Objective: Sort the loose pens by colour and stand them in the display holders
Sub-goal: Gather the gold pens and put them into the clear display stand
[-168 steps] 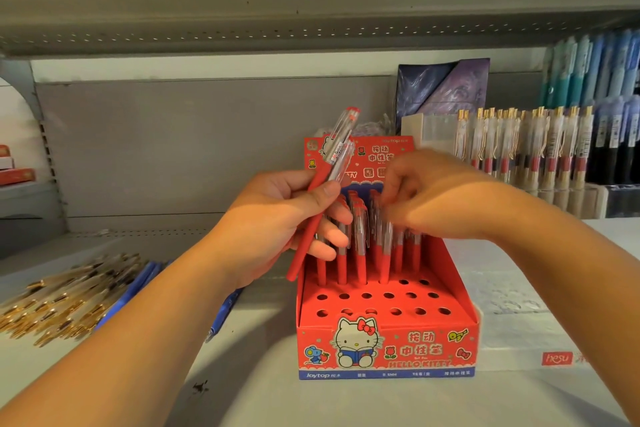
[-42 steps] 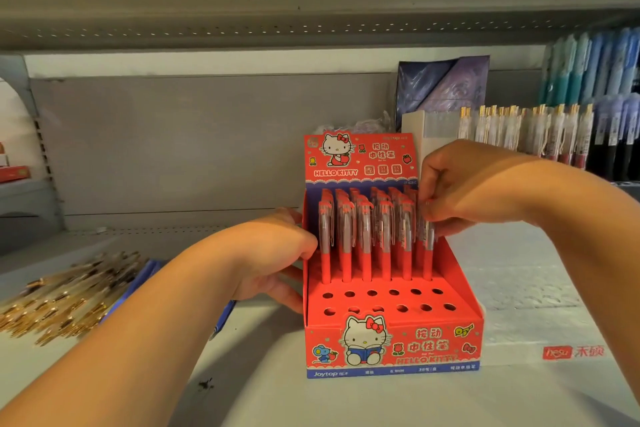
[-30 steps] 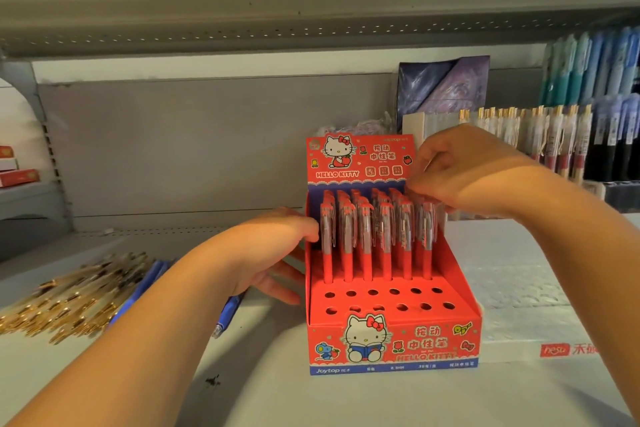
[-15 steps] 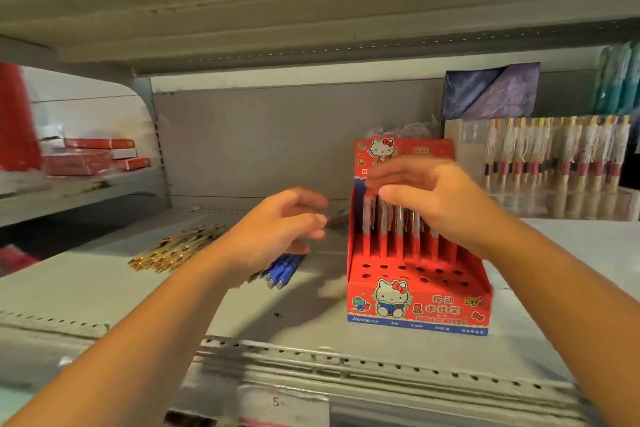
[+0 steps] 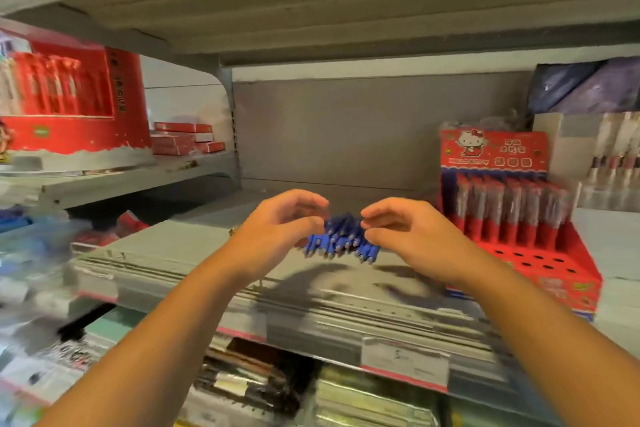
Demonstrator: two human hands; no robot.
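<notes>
Evidently we are at the step of gathering the blue pens (image 5: 341, 241), which lie in a loose heap on the grey shelf (image 5: 173, 246), just left of the red Hello Kitty display box (image 5: 581, 253). Our left hand (image 5: 277, 229) and right hand (image 5: 405, 236) hover over either end of the heap. The fingers are loosely curved, the thumbs stand apart from them, and neither hand holds anything. Motion blur keeps us from telling whether any fingertip touches a pen.

The red pens (image 5: 509, 208) stand upright in the back rows of the box, and its front holes are empty, so we judge the red sorting largely done and blue next.

The next move calls for us to bring both hands down and together around the heap, squaring the pens into one bundle with the tips facing one way, then lift it without strays rolling off. We cannot make out a holder for blue pens in this blurred view, so finding one comes before standing them.
</notes>
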